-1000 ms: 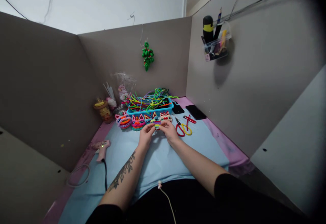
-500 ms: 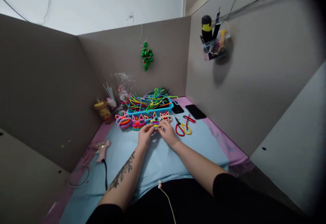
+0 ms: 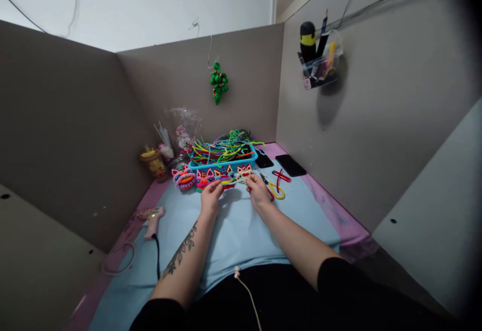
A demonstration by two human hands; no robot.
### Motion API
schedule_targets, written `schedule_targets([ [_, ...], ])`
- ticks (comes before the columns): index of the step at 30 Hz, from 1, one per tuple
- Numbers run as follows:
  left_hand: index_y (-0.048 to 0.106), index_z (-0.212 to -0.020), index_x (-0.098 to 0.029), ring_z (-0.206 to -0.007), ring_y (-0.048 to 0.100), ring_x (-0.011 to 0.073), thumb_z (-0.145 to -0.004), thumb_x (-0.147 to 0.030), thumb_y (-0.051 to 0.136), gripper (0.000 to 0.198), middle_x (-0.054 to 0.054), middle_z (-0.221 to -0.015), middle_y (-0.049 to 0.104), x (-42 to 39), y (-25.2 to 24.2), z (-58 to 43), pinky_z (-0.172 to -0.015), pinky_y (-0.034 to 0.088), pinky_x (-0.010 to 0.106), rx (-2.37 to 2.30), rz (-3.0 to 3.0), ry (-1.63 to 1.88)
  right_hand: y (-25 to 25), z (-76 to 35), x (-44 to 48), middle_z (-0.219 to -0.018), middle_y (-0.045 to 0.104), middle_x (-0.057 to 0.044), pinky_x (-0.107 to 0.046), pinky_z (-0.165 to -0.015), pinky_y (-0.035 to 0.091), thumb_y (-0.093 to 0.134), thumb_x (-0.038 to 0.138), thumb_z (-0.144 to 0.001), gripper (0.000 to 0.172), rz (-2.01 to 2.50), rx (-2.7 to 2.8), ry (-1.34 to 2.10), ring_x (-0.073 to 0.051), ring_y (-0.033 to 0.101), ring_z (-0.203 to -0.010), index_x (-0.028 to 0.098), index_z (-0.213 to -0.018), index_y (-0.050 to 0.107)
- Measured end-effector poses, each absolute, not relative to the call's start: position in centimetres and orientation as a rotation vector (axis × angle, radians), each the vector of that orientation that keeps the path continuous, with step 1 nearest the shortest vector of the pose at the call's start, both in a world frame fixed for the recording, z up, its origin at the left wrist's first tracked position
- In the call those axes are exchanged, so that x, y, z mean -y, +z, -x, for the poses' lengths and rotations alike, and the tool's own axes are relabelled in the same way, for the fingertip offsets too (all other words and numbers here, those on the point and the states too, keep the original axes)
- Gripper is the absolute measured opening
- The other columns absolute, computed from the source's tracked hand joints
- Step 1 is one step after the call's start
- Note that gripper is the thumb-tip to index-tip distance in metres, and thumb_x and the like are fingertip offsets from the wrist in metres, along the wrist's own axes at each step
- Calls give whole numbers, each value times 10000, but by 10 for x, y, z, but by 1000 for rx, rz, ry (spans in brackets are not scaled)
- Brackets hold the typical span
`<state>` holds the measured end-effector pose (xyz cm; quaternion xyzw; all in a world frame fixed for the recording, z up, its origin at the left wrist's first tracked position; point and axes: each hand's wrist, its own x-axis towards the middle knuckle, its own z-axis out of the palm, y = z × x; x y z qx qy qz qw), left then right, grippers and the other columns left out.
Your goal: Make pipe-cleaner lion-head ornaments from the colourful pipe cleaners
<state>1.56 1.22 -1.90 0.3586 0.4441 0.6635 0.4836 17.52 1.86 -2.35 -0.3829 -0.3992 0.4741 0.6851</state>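
Between my two hands a pale, light-coloured pipe cleaner [image 3: 236, 182] is stretched out nearly level above the blue cloth. My left hand [image 3: 211, 198] pinches its left end, and my right hand [image 3: 258, 192] pinches it on the right. Just behind the hands stands a row of fuzzy animal-head figures: a purple and orange one [image 3: 184, 179], a pink one [image 3: 204, 178], one with yellow and purple [image 3: 226, 177] and a cream one with red [image 3: 243, 173]. The fingers partly hide some of them. Scissors [image 3: 278, 192] with red and yellow handles lie partly behind my right hand.
A blue basket [image 3: 222, 163] full of colourful pipe cleaners stands at the back. Dark phones [image 3: 290, 165] and a red-handled tool [image 3: 281, 176] lie right of it. A pink glue gun [image 3: 153, 223] with a cord rests left. Grey partitions [image 3: 203, 85] enclose the table.
My hands have moved apart, the left one leftward and the right one rightward. The pale pipe cleaner now shows stretched between them. My right hand covers more of the scissors.
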Motion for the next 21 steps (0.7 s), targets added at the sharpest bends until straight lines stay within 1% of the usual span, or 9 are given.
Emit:
schedule_targets([
  [2,681,-837,-128,-761,648,187,-459,-358,811,461,69,-786,695,-12,-18,-15,-752,491,321,-1071,-859,1640,-25,-173,-17,-687,541,11,-229,-490,344,590,424,-686,236,846,958,1087,-113,457,-567,201,-760,569],
  [3,678,-847,-130,-771,649,188,-463,-365,808,468,68,-788,694,-11,-17,-14,-761,489,324,-1062,-855,1654,-25,-171,-16,-732,569,-1,-237,-519,370,612,434,-678,278,849,1014,1082,-125,487,-610,199,-827,595],
  [5,671,-871,-130,-776,649,185,-477,-378,803,484,69,-797,694,-10,-16,-14,-772,487,328,-1045,-865,1669,-26,-166,-12,-826,607,-22,-264,-603,415,680,429,-629,378,883,1138,1021,-155,530,-708,198,-921,614],
  [6,668,-881,-128,-772,648,183,-484,-379,802,488,71,-803,694,-8,-15,-15,-769,486,327,-1041,-885,1664,-27,-164,-11,-865,615,-32,-280,-646,426,708,415,-606,399,912,1185,968,-170,541,-755,197,-929,621],
  [8,664,-891,-123,-759,646,178,-500,-374,800,484,76,-813,694,-5,-13,-17,-750,485,318,-1042,-949,1622,-27,-160,-8,-907,621,-47,-310,-725,430,724,390,-605,352,938,1249,865,-195,549,-835,195,-885,638],
  [10,664,-886,-124,-751,643,177,-517,-370,795,463,77,-814,693,0,-12,-20,-719,484,301,-1048,-1019,1562,-28,-159,-8,-886,626,-47,-332,-794,419,710,371,-634,249,917,1277,815,-206,552,-874,196,-799,647],
  [12,662,-880,-129,-735,638,173,-530,-370,787,442,73,-802,690,3,-11,-23,-687,482,285,-1048,-1067,1519,-29,-160,-10,-855,633,-41,-343,-828,412,698,361,-650,195,897,1235,844,-208,559,-877,200,-744,642],
  [17,647,-861,-138,-691,625,154,-566,-356,766,386,53,-759,674,6,-12,-29,-645,479,263,-1031,-1136,1485,-35,-159,-16,-927,650,-40,-346,-867,405,706,388,-632,214,854,1022,988,-216,569,-939,206,-725,642],
  [21,609,-884,-135,-696,639,158,-609,-351,744,375,53,-771,670,7,-12,-31,-627,473,253,-1023,-1184,1434,-37,-157,-19,-892,670,-41,-362,-859,413,697,434,-625,250,794,979,1052,-233,569,-978,212,-728,647],
])
